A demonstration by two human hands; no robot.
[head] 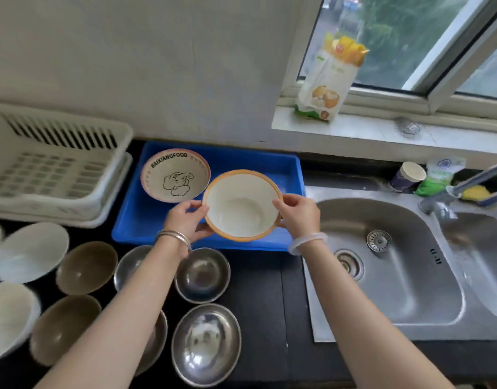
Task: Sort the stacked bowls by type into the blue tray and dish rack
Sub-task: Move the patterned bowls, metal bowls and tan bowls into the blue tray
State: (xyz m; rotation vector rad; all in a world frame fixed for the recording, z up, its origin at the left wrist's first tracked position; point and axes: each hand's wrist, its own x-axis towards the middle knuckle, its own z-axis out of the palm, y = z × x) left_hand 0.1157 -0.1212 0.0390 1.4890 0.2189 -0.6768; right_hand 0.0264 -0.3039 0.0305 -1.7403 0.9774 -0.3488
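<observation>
Bowl with an orange rim [241,204], white inside, is held over the near right part of the blue tray [255,161]; whether it touches the tray floor cannot be told. Left hand [187,220] and right hand [298,213] grip opposite sides of its rim, fingers curled round the edge. A bowl printed with an elephant [175,175] sits in the tray's far left corner. Left of the tray stands the white dish rack [53,164]. In front of the tray lie steel bowls [202,275], brown bowls [85,268] and white bowls [31,251]. Right of the tray is the sink [396,276].
</observation>
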